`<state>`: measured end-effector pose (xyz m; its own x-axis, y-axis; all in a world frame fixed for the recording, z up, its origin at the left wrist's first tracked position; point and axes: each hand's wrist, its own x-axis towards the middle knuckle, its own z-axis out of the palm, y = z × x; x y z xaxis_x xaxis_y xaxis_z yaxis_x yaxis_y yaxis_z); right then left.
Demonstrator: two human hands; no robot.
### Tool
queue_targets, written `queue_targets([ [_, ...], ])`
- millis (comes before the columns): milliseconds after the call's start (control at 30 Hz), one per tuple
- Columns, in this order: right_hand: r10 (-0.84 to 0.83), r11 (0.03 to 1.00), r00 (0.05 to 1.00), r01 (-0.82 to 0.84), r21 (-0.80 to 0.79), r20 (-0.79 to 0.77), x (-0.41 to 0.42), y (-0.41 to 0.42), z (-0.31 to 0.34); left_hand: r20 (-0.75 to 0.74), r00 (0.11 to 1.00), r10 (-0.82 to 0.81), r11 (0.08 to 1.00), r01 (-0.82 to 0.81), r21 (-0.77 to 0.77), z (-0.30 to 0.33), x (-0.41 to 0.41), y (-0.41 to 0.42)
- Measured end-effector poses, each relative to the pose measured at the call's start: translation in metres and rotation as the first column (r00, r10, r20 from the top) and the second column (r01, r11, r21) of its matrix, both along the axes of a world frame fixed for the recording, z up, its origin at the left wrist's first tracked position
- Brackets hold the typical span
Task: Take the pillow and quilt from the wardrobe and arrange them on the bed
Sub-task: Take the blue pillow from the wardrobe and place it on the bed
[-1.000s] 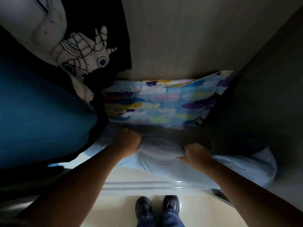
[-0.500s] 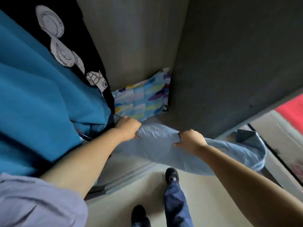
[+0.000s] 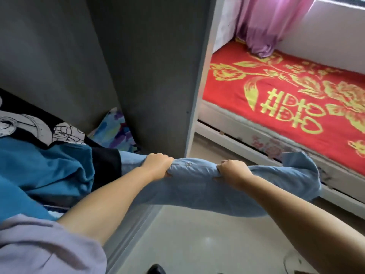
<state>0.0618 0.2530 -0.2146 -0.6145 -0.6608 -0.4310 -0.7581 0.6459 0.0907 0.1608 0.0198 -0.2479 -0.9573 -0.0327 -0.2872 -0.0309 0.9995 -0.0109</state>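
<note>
Big picture first: the bed (image 3: 276, 107) fills the right side, spread with a red cover with gold flowers and characters, and a pink curtain (image 3: 264, 26) drapes down onto its far end. Left of it stands the grey wardrobe (image 3: 150, 76), its side panel upright between the bed and the hanging clothes. Inside on the left, a teal garment (image 3: 39, 171) and a black printed one (image 3: 35, 125) crowd the opening. Tucked low at the back of the wardrobe sits the multicoloured quilt (image 3: 114, 131), only a corner showing. Front and centre, the light blue pillow (image 3: 197, 186) is out in the air over the pale floor (image 3: 197, 244), stretched sideways in front of the wardrobe edge, its right end reaching toward the bed frame. The left hand (image 3: 158, 165) is clenched on the pillow's upper edge, and the right hand (image 3: 233, 171) is fisted on the same edge just beside it, fabric bunched between them.
</note>
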Motion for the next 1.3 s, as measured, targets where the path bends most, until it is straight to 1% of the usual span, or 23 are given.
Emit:
queue_targets([
  [133, -0.078, 0.996, 0.994, 0.076, -0.038, -0.076, -0.016, 0.078, 0.009, -0.051, 0.992, -0.119, 0.992, 0.116, -0.048, 0.019, -0.042, 0.066],
  [233, -0.124, 0.99, 0.985, 0.113, -0.089, -0.119, -0.032, 0.138, 0.018, -0.095, 0.979, -0.179, 0.982, 0.172, -0.081, 0.034, -0.07, 0.119],
  [467, -0.168, 0.983, 0.964, 0.147, -0.113, -0.207, -0.08, 0.267, 0.045, -0.152, 0.95, -0.273, 0.956, 0.251, -0.15, 0.071, -0.136, 0.243],
  [633, -0.188, 0.977, 0.955, 0.158, -0.142, -0.23, -0.129, 0.333, 0.055, -0.15, 0.939, -0.31, 0.948, 0.292, -0.129, 0.085, -0.189, 0.309],
  [733, -0.227, 0.966, 0.949, 0.191, -0.177, -0.217, -0.164, 0.358, 0.06, -0.149, 0.935, -0.321, 0.946, 0.309, -0.097, 0.088, -0.228, 0.334],
  [900, -0.288, 0.955, 0.921, 0.256, -0.149, -0.262, -0.24, 0.383, 0.059, -0.165, 0.922, -0.351, 0.936, 0.342, -0.079, 0.089, -0.313, 0.357],
  [1067, -0.382, 0.921, 0.907, 0.356, -0.162, -0.179, -0.332, 0.389, 0.073, -0.203, 0.893, -0.402, 0.916, 0.393, -0.088, 0.1, -0.419, 0.36],
  [1167, -0.395, 0.917, 0.888, 0.367, -0.154, -0.237, -0.391, 0.387, 0.085, -0.248, 0.87, -0.427, 0.904, 0.414, -0.104, 0.115, -0.483, 0.357],
  [1300, -0.423, 0.903, 0.857, 0.373, -0.213, -0.296, -0.456, 0.381, 0.101, -0.322, 0.83, -0.455, 0.89, 0.415, -0.189, 0.138, -0.552, 0.353],
])
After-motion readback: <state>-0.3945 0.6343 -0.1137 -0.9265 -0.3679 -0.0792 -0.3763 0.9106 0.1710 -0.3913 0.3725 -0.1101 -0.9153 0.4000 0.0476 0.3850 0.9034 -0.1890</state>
